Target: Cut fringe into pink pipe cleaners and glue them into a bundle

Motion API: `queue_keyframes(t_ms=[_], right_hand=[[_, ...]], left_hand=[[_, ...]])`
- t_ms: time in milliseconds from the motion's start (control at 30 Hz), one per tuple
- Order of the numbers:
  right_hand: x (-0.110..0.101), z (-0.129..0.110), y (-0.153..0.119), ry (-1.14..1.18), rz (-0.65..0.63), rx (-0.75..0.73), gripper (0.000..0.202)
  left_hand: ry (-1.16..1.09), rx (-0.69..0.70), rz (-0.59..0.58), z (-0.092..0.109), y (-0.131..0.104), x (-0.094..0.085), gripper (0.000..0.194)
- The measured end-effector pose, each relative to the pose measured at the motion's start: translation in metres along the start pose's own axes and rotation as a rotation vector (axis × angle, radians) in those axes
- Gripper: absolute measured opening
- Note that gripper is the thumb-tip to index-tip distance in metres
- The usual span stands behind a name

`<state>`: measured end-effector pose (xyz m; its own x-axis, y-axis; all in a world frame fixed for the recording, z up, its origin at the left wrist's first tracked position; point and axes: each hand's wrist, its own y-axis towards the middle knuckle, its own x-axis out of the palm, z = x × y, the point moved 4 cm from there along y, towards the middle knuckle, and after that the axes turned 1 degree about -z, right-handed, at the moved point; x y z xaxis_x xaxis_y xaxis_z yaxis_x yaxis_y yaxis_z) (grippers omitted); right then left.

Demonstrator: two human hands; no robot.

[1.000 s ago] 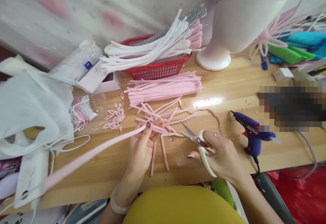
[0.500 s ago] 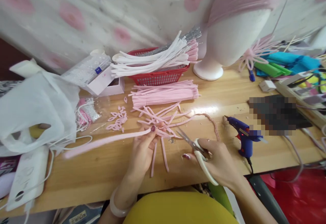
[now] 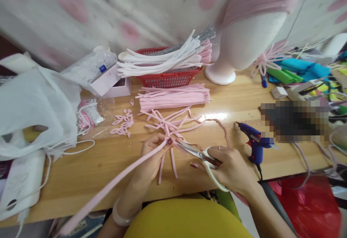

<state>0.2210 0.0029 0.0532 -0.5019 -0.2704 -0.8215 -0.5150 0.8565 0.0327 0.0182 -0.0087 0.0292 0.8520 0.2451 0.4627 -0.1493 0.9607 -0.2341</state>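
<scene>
My left hand [image 3: 154,155] pinches a long pink pipe cleaner [image 3: 130,170] near one end; its tail runs down to the lower left. Scissors with cream handles [image 3: 217,178] are gripped in my right hand [image 3: 230,167], and their blades point left at the end by my left fingertips. Whether the blades touch the pipe cleaner I cannot tell. Just beyond my left fingers lies a loose heap of cut pink pipe cleaner pieces [image 3: 177,119]. Two more pieces stick out below that hand. Small pink loops [image 3: 124,123] lie to the left of the heap.
A pink pipe cleaner bundle [image 3: 175,100] lies before a red basket [image 3: 168,80] of white, pink and silver stems. A blue glue gun [image 3: 255,142] with a lit red light rests at right. Behind stands a white foam head [image 3: 252,39]. At left are a plastic bag [image 3: 35,104] and boxes [image 3: 104,81].
The scissors have moved left, bringing their blades to my left fingertips. The pipe cleaner's tail has swung down toward the lower left. The view has shifted slightly.
</scene>
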Motion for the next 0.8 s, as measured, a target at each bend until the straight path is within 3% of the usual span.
queue_keyframes(t_ms=[400,800], right_hand=[[0.001,0.001,0.005,0.042,-0.039,-0.021,0.047],[0.003,0.002,0.005,0.023,-0.013,-0.049,0.046]], left_hand=[[0.023,0.022,0.079,-0.009,0.0,-0.007,0.021],[0.021,0.024,0.076,-0.012,0.0,-0.007,0.022]])
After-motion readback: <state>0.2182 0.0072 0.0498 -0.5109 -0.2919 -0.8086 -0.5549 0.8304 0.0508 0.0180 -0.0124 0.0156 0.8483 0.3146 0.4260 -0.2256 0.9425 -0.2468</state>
